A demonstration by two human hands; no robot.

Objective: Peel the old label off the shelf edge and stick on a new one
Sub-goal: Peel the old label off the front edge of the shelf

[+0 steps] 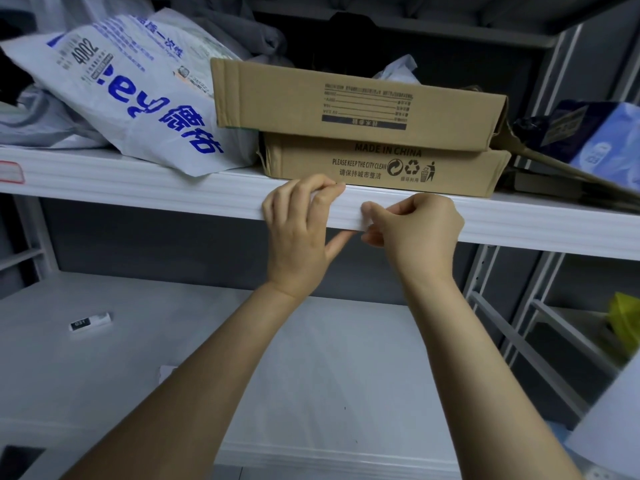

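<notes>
Worked at the front face of the white shelf edge (173, 188) with both bare hands, just below two stacked cardboard boxes (381, 164). Clamped the left hand (298, 223) on the edge itself, fingers curled over the top lip and thumb tucked beneath, apparently to brace against the pull. Pinched the right hand (415, 226) closed, thumb against fingertips, on a pale sliver at the face of the edge; judged to be the label (360, 221), though too white-on-white to tell whether old and coming off or new and going on. Held both hands close together, probably to hold the strip level along the ribbed face. Seen lying loose on the lower shelf (311, 358), well apart from the hands: a small black-and-white tag (90, 321), perhaps a spare or a discard. Also seen: a red-bordered label (10, 172) stuck far to the left on the same edge, and a printed plastic bag (138, 98) slumped beside the boxes.
</notes>
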